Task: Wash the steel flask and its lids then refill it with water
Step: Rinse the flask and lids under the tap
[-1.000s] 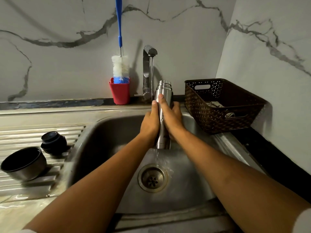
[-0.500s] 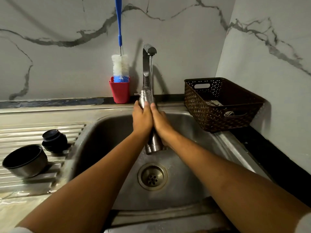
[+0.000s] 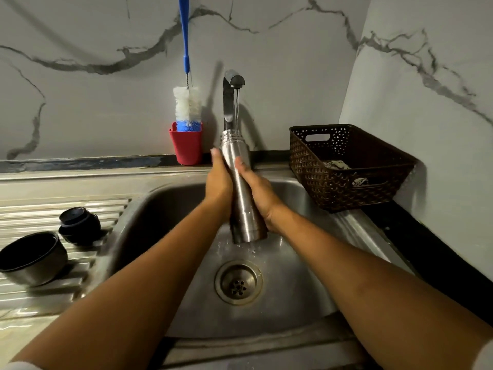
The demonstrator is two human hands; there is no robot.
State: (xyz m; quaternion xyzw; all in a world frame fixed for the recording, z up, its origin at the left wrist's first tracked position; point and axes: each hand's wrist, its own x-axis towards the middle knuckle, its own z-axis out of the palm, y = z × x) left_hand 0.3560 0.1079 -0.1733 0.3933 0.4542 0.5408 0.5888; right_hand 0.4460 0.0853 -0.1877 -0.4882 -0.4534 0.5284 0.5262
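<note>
The open steel flask (image 3: 241, 188) stands nearly upright over the sink (image 3: 301, 295), its mouth under the running tap (image 3: 231, 102). Water streams onto its neck and drips off its base. My left hand (image 3: 218, 180) presses flat against the flask's left side and my right hand (image 3: 258, 189) against its right side, so the flask is held between both palms. On the draining board at the left lie the steel cup lid (image 3: 32, 257) and the black inner stopper (image 3: 78, 224).
A red cup (image 3: 186, 146) holding a blue-handled bottle brush (image 3: 186, 105) stands left of the tap against the marble wall. A brown perforated basket (image 3: 346, 166) with cloths sits on the sink's right rim. The drain (image 3: 238, 282) lies below the flask.
The flask went left under the tap stream, then rose a little and stands more upright. Both hands slid along its sides, still pressed on it.
</note>
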